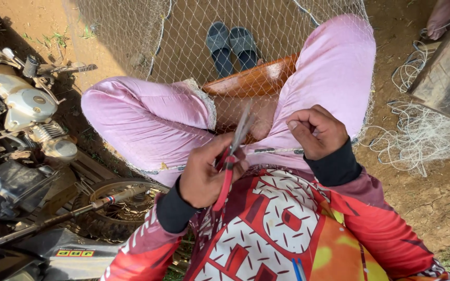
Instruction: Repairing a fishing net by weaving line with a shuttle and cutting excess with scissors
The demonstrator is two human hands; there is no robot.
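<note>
My left hand (pixel 204 174) grips a pair of red-handled scissors (pixel 231 156), blades pointing up and away over my lap. My right hand (pixel 316 131) is closed in a fist, pinching strands of the thin white fishing net (pixel 183 41) that drapes over my pink-trousered knees (pixel 147 117). The two hands are a short way apart, with the scissor blades between them. I sit on a brown wooden seat (pixel 253 78). The exact thread in my right fingers is too fine to make out.
A motorbike (pixel 22 135) lies close on my left, its wheel (pixel 115 205) beside my left elbow. A pair of grey sandals (pixel 233 47) rests on the dirt ahead. A loose heap of net (pixel 423 132) and a wooden block (pixel 446 73) are at the right.
</note>
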